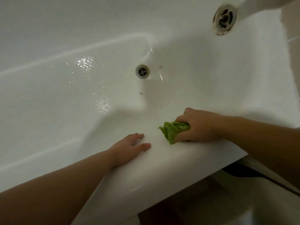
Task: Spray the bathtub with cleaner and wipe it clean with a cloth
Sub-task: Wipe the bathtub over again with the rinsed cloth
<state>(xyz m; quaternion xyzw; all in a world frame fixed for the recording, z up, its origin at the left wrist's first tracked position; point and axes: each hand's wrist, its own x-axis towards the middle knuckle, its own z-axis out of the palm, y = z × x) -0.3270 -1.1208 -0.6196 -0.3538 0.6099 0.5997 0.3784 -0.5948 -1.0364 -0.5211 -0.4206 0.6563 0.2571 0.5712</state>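
The cloth [172,131] is a crumpled, bright green wad, bunched in the right hand [200,127], whose fingers curl tightly round it against the white tub [162,159] rim's inner slope. Its loose end pokes left toward the left hand [129,148], its length running roughly along the rim. That hand lies flat on the rim, fingers straight, holding nothing.

A round overflow grille [224,19] (its rim stained brown) sits upper right, a floor drain [142,71] lies mid-frame with a tiny dark curl [141,93] just below it.
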